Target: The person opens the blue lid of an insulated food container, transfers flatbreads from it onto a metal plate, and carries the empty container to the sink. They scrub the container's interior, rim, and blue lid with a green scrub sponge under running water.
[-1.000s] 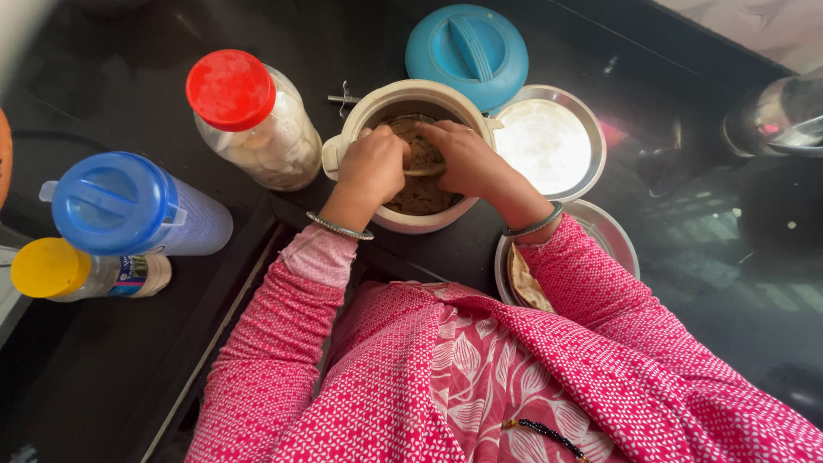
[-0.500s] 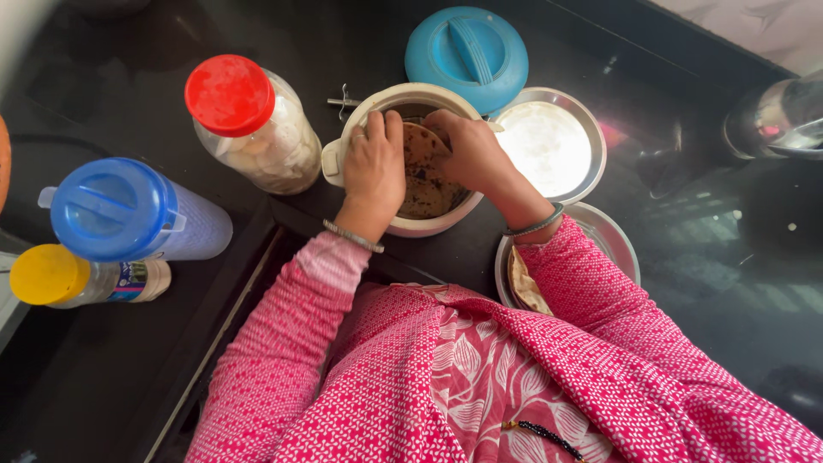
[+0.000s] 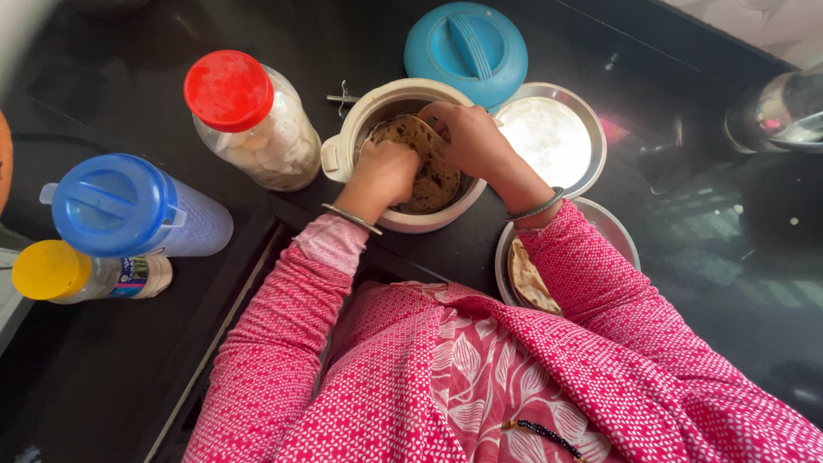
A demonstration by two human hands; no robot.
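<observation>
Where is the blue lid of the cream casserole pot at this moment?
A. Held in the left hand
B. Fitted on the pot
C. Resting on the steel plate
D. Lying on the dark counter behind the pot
D: the blue lid lies on the dark counter behind the open pot, while the left hand and right hand grip a flatbread inside it.
</observation>
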